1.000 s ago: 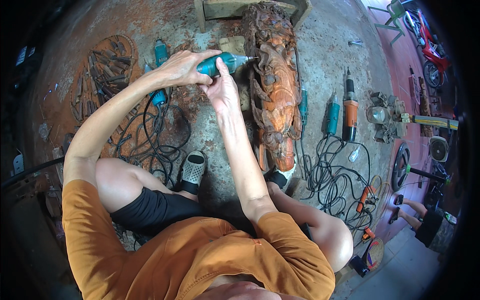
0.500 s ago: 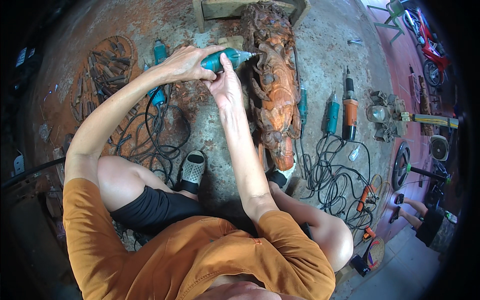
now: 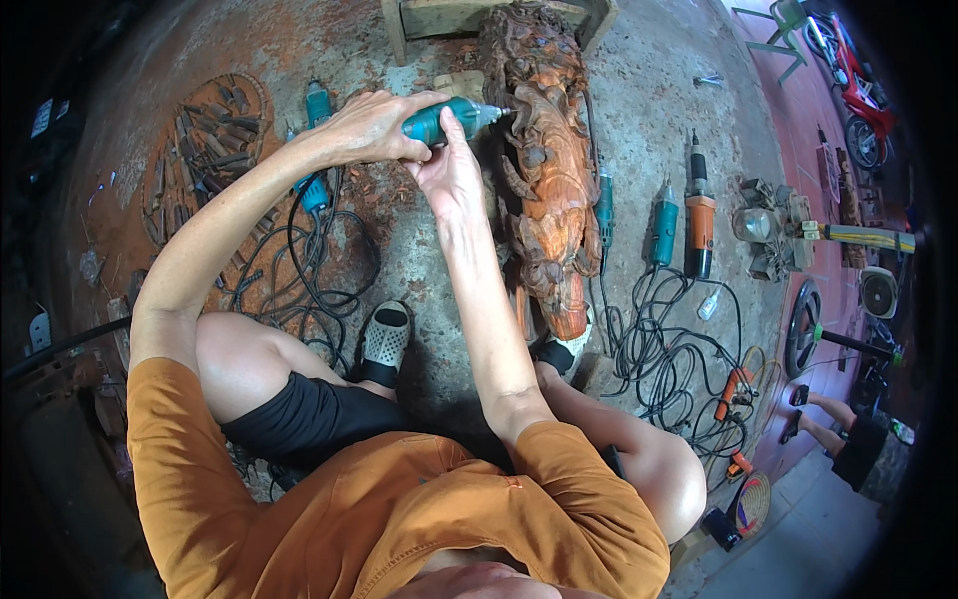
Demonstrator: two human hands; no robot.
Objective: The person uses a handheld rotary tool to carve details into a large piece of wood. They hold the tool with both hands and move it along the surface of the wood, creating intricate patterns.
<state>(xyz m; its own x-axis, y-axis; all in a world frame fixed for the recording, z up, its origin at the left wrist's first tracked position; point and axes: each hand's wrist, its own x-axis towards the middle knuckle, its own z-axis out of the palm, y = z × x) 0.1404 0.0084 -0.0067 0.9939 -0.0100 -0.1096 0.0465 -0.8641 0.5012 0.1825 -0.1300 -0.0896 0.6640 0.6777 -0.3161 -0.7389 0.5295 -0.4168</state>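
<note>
A teal die grinder (image 3: 439, 122) lies nearly level between my hands, its silver nose and thin bit pointing right. My left hand (image 3: 374, 128) wraps over the grinder's rear end from the left. From below, my right hand (image 3: 448, 170) closes on its front part, thumb along the body. The bit's tip is at the left side of a long brown wood carving (image 3: 559, 190), among its raised curls; whether it touches the wood I cannot tell. The carving lies lengthwise ahead of me, its narrow end near my right shoe.
Right of the carving lie another teal grinder (image 3: 664, 228), an orange-and-black grinder (image 3: 701, 225) and tangled black cables (image 3: 654, 344). To the left are a round pile of carving bits or chisels (image 3: 215, 140) and more cables (image 3: 309, 270). A wooden stool (image 3: 449, 18) stands at the far end; a person's legs (image 3: 823, 414) show at right.
The grinder's bit tip has drawn back slightly to the left along the carving's edge. Both hands keep the same hold.
</note>
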